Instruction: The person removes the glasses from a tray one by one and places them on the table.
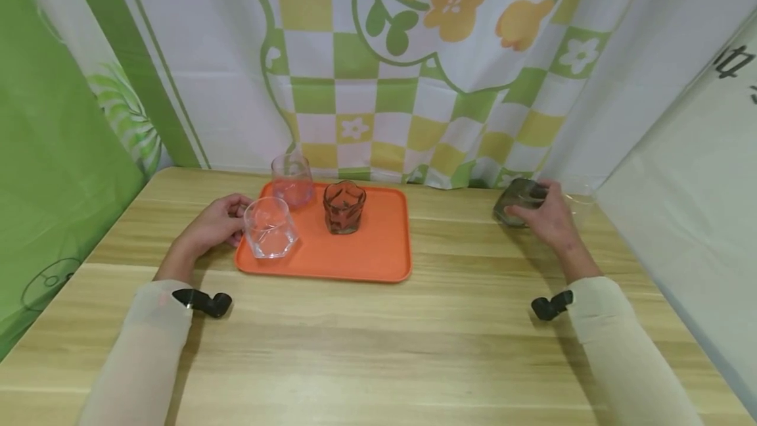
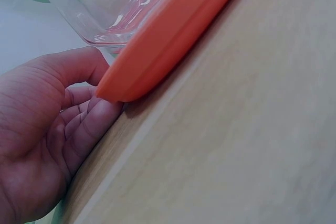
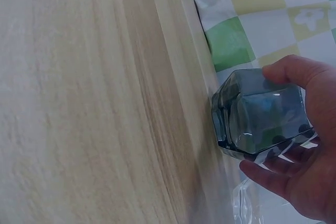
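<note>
Sleeves of pale beige cover both your forearms at the bottom of the head view, each carrying a small black wrist camera mount.

Right hand (image 1: 547, 215): your fingers and thumb are curled round a smoky blue-grey glass (image 1: 517, 200) standing on the wooden table (image 1: 378, 340) near its far right edge, close against the checked curtain (image 1: 414, 84). The right wrist view shows the glass as faceted and thick-based, thumb on one side, fingers wrapped round the other. It is upright or nearly so; whether its base is in full contact with the table cannot be told. Something clear lies just beyond the hand; it is too faint to identify.

Left hand (image 1: 215, 223): your fingers are relaxed and lightly curled, holding nothing. They rest at the near left corner of the orange tray (image 1: 378, 248), touching its rim, as the left wrist view confirms.

Governing relation: the orange tray lies well to the left of the held glass, across bare table, and your right hand is the one on that glass.

Tray contents: a clear faceted glass (image 1: 269, 227) at the near left, just beside your left fingers; a second clear glass (image 1: 292, 180) behind it; an amber, lobed glass (image 1: 344, 206) at centre. The right half of the tray carries nothing. The tray is smooth, matte plastic with rounded corners and a raised lip; the table is light, straight-grained wood.
</note>
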The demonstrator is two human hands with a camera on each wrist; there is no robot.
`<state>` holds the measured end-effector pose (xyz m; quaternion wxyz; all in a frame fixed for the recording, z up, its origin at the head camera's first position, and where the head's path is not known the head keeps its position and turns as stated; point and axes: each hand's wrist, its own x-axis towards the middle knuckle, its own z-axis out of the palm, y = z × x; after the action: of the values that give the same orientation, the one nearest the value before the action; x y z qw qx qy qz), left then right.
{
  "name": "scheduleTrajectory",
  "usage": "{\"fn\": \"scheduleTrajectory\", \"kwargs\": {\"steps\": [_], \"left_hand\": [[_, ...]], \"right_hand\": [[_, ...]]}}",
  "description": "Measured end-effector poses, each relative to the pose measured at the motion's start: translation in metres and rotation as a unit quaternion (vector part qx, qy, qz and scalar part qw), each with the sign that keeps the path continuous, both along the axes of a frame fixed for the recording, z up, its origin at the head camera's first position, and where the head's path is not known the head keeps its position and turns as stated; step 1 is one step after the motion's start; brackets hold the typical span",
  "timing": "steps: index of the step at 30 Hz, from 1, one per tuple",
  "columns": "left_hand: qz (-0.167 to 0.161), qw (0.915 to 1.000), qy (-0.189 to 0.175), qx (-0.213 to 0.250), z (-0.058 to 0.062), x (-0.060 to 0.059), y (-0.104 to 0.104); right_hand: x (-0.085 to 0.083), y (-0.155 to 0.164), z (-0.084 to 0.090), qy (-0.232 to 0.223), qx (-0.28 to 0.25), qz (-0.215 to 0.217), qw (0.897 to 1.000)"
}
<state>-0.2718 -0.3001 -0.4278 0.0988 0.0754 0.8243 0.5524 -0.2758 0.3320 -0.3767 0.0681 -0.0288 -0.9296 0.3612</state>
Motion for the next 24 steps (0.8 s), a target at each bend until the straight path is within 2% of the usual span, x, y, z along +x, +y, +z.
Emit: {"fn": "scheduleTrajectory", "kwargs": {"steps": [19,24], "left_hand": [[0.0,1.0,-0.003,-0.004,-0.0033,-0.0043,-0.0016],[0.002,1.0,-0.006,-0.005,0.0001,-0.0018,-0.0003]], "right_hand": [[0.0011,-0.0022,0.0008,0.008,0.0,0.018,1.0],[0.0016,-0.0044,0.0023,0.037,0.011,0.023,0.999]]}}
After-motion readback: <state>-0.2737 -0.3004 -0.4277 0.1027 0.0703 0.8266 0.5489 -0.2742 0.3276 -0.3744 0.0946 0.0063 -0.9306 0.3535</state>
